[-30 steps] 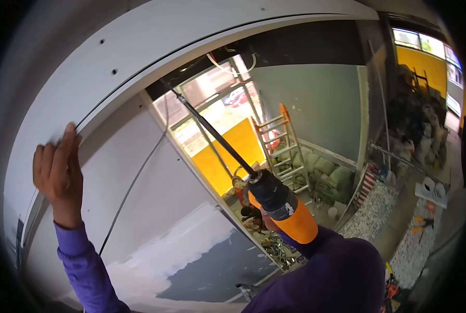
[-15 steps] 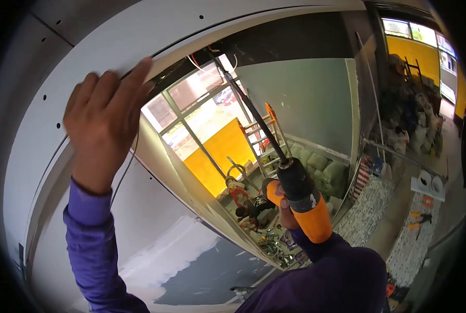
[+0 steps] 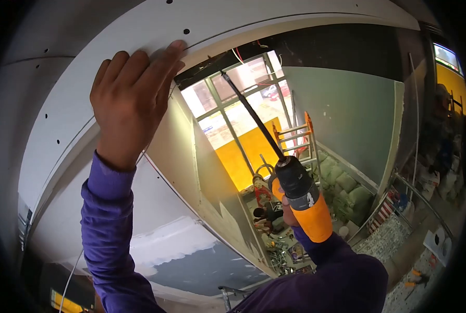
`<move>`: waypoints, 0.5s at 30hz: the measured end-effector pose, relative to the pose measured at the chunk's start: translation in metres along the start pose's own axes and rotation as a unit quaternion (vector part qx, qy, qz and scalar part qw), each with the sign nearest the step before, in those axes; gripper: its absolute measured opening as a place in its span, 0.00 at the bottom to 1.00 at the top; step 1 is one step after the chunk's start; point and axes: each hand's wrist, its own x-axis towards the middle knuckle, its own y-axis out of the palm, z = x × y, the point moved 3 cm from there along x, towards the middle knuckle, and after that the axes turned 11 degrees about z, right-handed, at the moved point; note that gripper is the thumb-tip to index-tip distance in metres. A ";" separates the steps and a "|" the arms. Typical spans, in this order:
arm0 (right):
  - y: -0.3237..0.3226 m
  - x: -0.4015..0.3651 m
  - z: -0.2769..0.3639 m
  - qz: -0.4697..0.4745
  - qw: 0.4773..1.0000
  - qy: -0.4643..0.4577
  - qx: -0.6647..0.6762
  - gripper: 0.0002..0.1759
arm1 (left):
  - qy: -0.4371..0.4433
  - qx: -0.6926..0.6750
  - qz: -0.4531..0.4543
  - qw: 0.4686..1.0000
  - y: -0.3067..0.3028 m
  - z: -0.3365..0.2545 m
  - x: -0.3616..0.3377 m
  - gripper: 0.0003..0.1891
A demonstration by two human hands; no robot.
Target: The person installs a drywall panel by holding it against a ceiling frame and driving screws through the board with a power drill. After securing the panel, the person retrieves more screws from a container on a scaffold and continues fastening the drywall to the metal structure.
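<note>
Far below me a person [image 3: 268, 213] crouches on the floor among scattered tools [image 3: 281, 251]. Beyond them a yellow board [image 3: 246, 156] stands against the big window [image 3: 233, 104]. To the right, an orange-topped ladder [image 3: 295, 138] stands near a pile of green sacks [image 3: 347, 190] at the foot of the green wall [image 3: 342, 109].

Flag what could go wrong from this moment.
1. The long bit points up near the left hand, which is pressed on the ceiling panel; a slip might catch it.
2. A person is on the floor below the drill in the right hand; anything dropped could hit them.
</note>
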 end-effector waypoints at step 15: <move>-0.025 0.029 0.025 0.124 0.983 -0.109 -0.078 0.17 | 0.059 0.087 0.010 0.994 0.008 -0.002 0.012 0.17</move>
